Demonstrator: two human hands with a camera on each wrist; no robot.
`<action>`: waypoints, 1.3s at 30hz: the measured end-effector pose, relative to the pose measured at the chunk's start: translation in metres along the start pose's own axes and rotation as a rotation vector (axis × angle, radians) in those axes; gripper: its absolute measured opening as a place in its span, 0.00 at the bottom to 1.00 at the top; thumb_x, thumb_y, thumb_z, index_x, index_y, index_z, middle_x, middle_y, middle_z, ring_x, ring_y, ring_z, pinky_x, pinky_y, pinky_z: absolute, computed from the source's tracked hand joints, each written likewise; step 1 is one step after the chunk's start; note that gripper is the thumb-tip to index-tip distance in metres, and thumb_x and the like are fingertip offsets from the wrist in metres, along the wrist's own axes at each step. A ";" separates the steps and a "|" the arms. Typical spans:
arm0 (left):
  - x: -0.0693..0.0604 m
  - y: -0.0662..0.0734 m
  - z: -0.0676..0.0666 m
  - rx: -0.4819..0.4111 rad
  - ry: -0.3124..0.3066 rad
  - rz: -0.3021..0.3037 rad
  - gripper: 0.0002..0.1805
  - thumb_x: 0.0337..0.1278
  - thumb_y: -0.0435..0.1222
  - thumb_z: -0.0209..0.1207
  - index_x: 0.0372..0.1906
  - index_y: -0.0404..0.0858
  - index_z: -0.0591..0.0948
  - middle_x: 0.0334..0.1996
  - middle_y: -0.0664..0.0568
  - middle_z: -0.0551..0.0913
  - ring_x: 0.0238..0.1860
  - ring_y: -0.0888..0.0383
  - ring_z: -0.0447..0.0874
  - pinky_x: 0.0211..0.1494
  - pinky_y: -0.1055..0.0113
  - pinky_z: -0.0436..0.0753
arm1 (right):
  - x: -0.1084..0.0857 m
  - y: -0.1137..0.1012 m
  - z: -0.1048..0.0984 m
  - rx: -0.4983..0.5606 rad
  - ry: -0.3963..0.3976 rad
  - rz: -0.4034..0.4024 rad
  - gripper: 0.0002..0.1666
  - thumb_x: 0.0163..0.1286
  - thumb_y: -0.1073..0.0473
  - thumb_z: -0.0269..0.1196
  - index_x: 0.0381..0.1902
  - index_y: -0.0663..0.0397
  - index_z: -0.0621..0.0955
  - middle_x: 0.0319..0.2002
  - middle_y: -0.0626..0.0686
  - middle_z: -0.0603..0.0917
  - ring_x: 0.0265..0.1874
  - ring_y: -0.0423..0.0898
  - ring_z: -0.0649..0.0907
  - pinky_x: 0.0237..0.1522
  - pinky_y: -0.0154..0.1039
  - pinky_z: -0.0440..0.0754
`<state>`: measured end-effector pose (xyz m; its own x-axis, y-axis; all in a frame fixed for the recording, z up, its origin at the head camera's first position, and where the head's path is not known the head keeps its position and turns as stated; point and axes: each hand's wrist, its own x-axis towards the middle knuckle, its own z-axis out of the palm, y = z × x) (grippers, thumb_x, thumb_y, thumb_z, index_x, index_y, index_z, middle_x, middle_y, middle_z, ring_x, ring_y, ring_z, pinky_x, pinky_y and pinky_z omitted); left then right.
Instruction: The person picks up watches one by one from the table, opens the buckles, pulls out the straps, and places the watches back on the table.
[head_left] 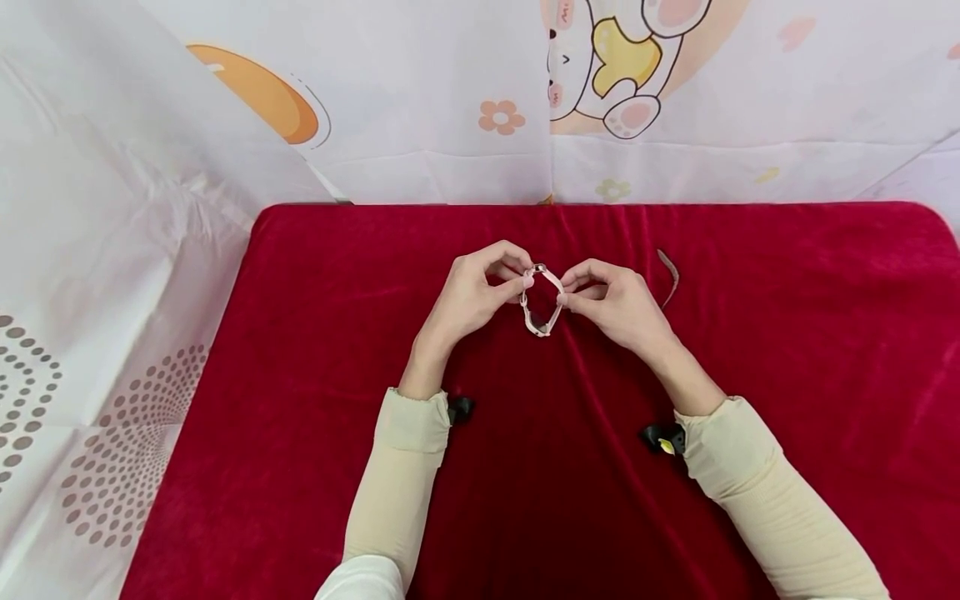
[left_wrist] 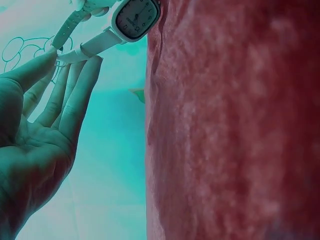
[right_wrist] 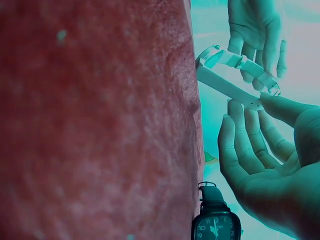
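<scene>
A wristwatch [head_left: 539, 331] with a pale strap is held up above the red cloth, its two strap ends spread into a loop. My left hand [head_left: 480, 287] pinches the buckle end between thumb and fingers. On the other side, my right hand [head_left: 618, 304] pinches the holed strap end, between thumb and fingertips in the right wrist view. The buckle [right_wrist: 273, 90] is visible there and looks unfastened. In the left wrist view the watch face [left_wrist: 137, 19] shows, square with rounded corners. The case hangs at the loop's near side in the head view.
A thin grey-brown strap [head_left: 670, 277] lies on the cloth beyond my right hand. A second watch [right_wrist: 216, 226], with a dark face, appears low in the right wrist view. The red cloth [head_left: 337, 333] covers the table; printed curtains [head_left: 427, 100] hang behind it.
</scene>
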<state>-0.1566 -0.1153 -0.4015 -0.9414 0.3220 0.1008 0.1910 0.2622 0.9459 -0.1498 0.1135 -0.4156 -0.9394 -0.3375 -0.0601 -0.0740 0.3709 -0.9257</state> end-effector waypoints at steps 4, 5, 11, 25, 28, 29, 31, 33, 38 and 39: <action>-0.001 -0.001 -0.003 -0.017 0.003 -0.020 0.10 0.59 0.27 0.66 0.44 0.37 0.84 0.39 0.47 0.85 0.37 0.48 0.86 0.38 0.61 0.88 | 0.000 0.000 -0.001 0.006 -0.006 0.005 0.13 0.66 0.56 0.70 0.44 0.56 0.83 0.39 0.55 0.87 0.36 0.47 0.87 0.36 0.29 0.81; -0.001 -0.002 -0.004 -0.020 0.003 -0.022 0.10 0.59 0.27 0.66 0.45 0.37 0.84 0.39 0.45 0.85 0.37 0.48 0.86 0.38 0.61 0.88 | 0.001 0.001 -0.001 0.009 -0.006 0.006 0.12 0.66 0.56 0.70 0.44 0.56 0.83 0.39 0.55 0.87 0.36 0.48 0.87 0.36 0.29 0.81; -0.004 -0.006 -0.010 -0.018 0.007 -0.039 0.10 0.60 0.27 0.66 0.46 0.38 0.85 0.41 0.40 0.86 0.36 0.51 0.86 0.38 0.62 0.88 | 0.001 0.001 -0.001 0.038 -0.002 0.006 0.13 0.66 0.58 0.69 0.45 0.58 0.83 0.37 0.56 0.87 0.36 0.52 0.88 0.36 0.30 0.82; -0.009 -0.011 -0.021 0.030 0.029 -0.071 0.10 0.60 0.28 0.66 0.45 0.40 0.85 0.38 0.50 0.86 0.34 0.51 0.87 0.37 0.62 0.88 | 0.005 0.002 0.000 0.164 -0.020 -0.006 0.14 0.67 0.68 0.66 0.48 0.71 0.78 0.39 0.64 0.84 0.35 0.53 0.88 0.37 0.42 0.87; -0.009 -0.011 -0.023 0.037 0.037 -0.082 0.09 0.61 0.28 0.65 0.45 0.40 0.86 0.37 0.52 0.86 0.33 0.48 0.87 0.36 0.62 0.88 | 0.006 0.002 0.000 0.162 -0.015 -0.001 0.15 0.68 0.69 0.65 0.49 0.71 0.76 0.40 0.64 0.83 0.34 0.52 0.88 0.36 0.42 0.87; -0.009 -0.011 -0.023 0.040 0.038 -0.086 0.09 0.61 0.28 0.65 0.44 0.40 0.86 0.37 0.51 0.86 0.32 0.47 0.87 0.35 0.62 0.88 | 0.006 0.002 0.000 0.164 -0.012 0.001 0.15 0.68 0.69 0.65 0.50 0.71 0.76 0.40 0.64 0.83 0.34 0.52 0.88 0.36 0.42 0.87; -0.008 -0.011 -0.024 0.047 0.036 -0.099 0.08 0.61 0.28 0.65 0.44 0.40 0.86 0.36 0.51 0.86 0.31 0.47 0.88 0.34 0.62 0.88 | 0.007 0.003 0.000 0.168 -0.010 0.008 0.17 0.68 0.70 0.64 0.52 0.71 0.75 0.40 0.65 0.82 0.34 0.51 0.88 0.36 0.43 0.88; -0.008 -0.011 -0.025 0.059 0.032 -0.109 0.08 0.61 0.29 0.65 0.44 0.41 0.86 0.36 0.52 0.86 0.30 0.48 0.88 0.33 0.62 0.88 | 0.008 0.003 0.000 0.175 -0.014 0.018 0.18 0.68 0.70 0.64 0.54 0.70 0.74 0.41 0.65 0.82 0.34 0.52 0.88 0.36 0.43 0.88; -0.007 -0.013 -0.028 0.086 0.026 -0.129 0.09 0.61 0.29 0.66 0.44 0.41 0.87 0.37 0.53 0.87 0.29 0.52 0.89 0.33 0.62 0.88 | 0.008 0.003 0.002 0.167 -0.026 0.021 0.26 0.69 0.70 0.63 0.63 0.61 0.72 0.40 0.65 0.81 0.34 0.54 0.88 0.33 0.43 0.88; -0.007 -0.013 -0.029 0.090 0.028 -0.134 0.08 0.61 0.29 0.66 0.44 0.41 0.87 0.37 0.53 0.87 0.29 0.53 0.89 0.33 0.63 0.87 | 0.009 0.003 0.002 0.165 -0.028 0.015 0.28 0.69 0.70 0.63 0.66 0.58 0.71 0.40 0.65 0.82 0.34 0.55 0.88 0.33 0.43 0.88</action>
<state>-0.1606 -0.1477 -0.4057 -0.9672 0.2535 -0.0147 0.0862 0.3822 0.9200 -0.1575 0.1100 -0.4197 -0.9302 -0.3576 -0.0828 -0.0017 0.2297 -0.9733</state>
